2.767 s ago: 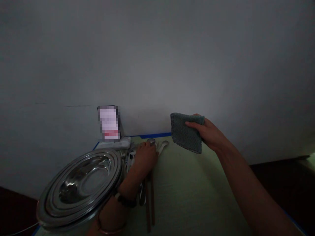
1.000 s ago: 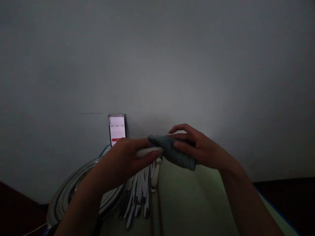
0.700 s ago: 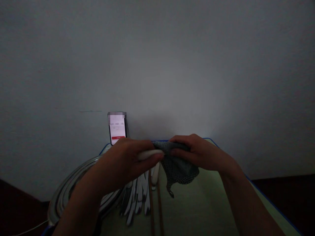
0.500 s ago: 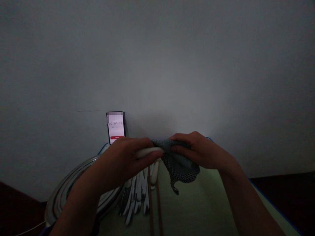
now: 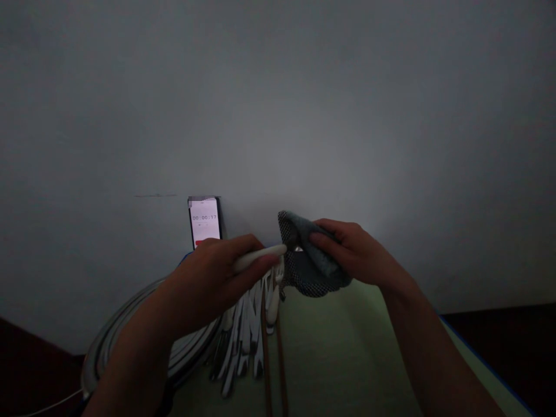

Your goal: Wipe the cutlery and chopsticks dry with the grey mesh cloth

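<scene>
My left hand [image 5: 212, 278] is closed around the handle of a white-handled utensil [image 5: 260, 258], held level above the table. Its far end runs into the folds of a grey cloth [image 5: 324, 263] with a black-and-white checked side, so I cannot tell its kind. Gripping that cloth between thumb and fingers is my right hand [image 5: 358, 249], just right of the handle. Below the hands lies a bunch of cutlery [image 5: 245, 336], including a white-handled fork [image 5: 273, 307]. Two brown chopsticks [image 5: 280, 370] lie alongside it.
Round metal trays or plates [image 5: 98, 359] are stacked at the left, partly behind my left forearm. A phone [image 5: 205, 223] showing a timer leans against the grey wall [image 5: 278, 116]. The greenish tabletop [image 5: 343, 359] has a blue edge at the right.
My right hand and the cloth have risen slightly, and the cloth has opened away from the handle tip. The utensil now tilts up toward the right, with a shiny bit showing by the cloth.
</scene>
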The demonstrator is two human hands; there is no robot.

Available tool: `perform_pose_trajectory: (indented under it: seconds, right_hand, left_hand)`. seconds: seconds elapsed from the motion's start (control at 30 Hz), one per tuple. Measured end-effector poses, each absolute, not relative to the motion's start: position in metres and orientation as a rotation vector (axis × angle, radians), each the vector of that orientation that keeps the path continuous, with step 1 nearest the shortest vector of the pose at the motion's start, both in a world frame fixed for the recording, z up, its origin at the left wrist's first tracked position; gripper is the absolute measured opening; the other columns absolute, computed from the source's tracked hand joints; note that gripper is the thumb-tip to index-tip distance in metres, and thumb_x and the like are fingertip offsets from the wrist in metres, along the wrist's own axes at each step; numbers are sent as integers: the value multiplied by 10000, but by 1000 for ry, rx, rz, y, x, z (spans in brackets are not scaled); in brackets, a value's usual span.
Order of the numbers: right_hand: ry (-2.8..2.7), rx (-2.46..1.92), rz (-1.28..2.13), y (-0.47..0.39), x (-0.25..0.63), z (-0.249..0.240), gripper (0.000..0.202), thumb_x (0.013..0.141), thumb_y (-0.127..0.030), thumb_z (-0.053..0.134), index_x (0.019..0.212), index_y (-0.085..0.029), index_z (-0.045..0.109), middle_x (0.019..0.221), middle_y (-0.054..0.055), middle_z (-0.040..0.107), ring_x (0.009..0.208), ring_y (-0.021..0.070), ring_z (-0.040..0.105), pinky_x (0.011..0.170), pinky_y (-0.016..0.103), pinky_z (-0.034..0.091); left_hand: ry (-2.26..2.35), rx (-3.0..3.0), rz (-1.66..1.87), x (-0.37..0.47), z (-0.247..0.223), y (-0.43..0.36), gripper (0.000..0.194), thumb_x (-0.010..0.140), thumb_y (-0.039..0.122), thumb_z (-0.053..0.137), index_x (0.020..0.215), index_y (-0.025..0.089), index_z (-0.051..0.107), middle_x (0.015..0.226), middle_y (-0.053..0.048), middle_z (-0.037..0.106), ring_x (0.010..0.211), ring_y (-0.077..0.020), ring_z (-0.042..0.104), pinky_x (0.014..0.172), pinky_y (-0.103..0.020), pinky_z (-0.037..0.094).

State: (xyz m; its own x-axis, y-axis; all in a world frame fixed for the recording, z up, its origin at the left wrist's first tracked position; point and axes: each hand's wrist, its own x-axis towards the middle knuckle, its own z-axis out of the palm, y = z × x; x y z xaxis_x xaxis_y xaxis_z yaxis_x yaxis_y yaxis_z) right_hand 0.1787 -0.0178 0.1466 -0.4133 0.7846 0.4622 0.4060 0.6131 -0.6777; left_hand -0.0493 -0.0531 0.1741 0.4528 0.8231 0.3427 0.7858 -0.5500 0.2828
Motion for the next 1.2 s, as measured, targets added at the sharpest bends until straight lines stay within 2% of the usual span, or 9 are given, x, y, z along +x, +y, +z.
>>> perform_pose_trajectory:
  seconds: [0.17, 0.3, 0.6, 0.83, 0.97, 1.07, 1.13, 1.2]
  right_hand:
    - [-1445, -870, 623, -17, 150, 136, 255, 819, -412, 493, 846, -196, 626, 668, -16, 559, 597, 105, 480, 529, 220, 388]
    - [-1119, -700, 876, -13, 122, 119, 294, 815, -447, 479, 923, -204, 604, 808, 10, 626, 716, 122, 552, 649, 249, 453]
    - [-1108, -660, 1025, -11, 138, 129, 273, 776, -440, 550, 915, -219, 626, 875, 14, 660, 797, 137, 600, 687, 253, 490]
    - [-893, -512, 1257, -1, 141, 130, 327, 832, -444, 447, 1008, -231, 623, 1125, 24, 615, 1027, 164, 564, 819, 319, 488]
    - [-902, -435, 1502, -7, 126, 130, 391, 843, -496, 368, 935, -220, 629, 1012, 42, 663, 947, 192, 601, 780, 361, 505]
    - [-773, -357, 1640, -12, 116, 132, 420, 878, -461, 292, 840, -204, 623, 889, 39, 683, 866, 182, 620, 744, 339, 513]
    - [-656, -365, 1662, -13, 111, 132, 375, 893, -395, 304, 795, -195, 606, 807, 24, 678, 805, 161, 624, 729, 306, 513]
    - [-590, -417, 1595, -12, 107, 129, 236, 869, -332, 407, 798, -199, 588, 752, -5, 663, 738, 136, 620, 708, 273, 510]
  left_hand:
    - [1459, 2527, 801, -46, 171, -53, 336, 880, 434, 370, 713, 182, 518, 518, 50, 475, 466, -93, 463, 459, -205, 315]
    - [1456, 2497, 775, -41, 167, -51, 347, 896, 421, 319, 701, 186, 482, 521, 51, 457, 457, -92, 449, 457, -212, 301]
    - [1512, 2471, 787, -49, 169, -46, 337, 885, 416, 339, 716, 187, 520, 493, 56, 459, 432, -92, 444, 442, -206, 296]
    - [1537, 2455, 885, -57, 171, -49, 346, 883, 415, 342, 701, 185, 528, 476, 61, 436, 413, -92, 412, 435, -208, 297]
    - [1597, 2498, 785, -42, 166, -45, 355, 891, 429, 318, 737, 185, 523, 507, 43, 471, 457, -114, 467, 459, -218, 304]
    - [1607, 2526, 689, -28, 158, -39, 337, 909, 414, 293, 790, 184, 509, 587, 15, 536, 528, -136, 529, 489, -224, 325]
    - [1586, 2525, 654, -22, 154, -37, 330, 918, 410, 282, 818, 187, 504, 607, 10, 552, 538, -141, 542, 490, -225, 327]
    - [1550, 2511, 637, -20, 153, -37, 330, 922, 405, 283, 807, 187, 502, 605, 12, 552, 530, -138, 539, 489, -224, 327]
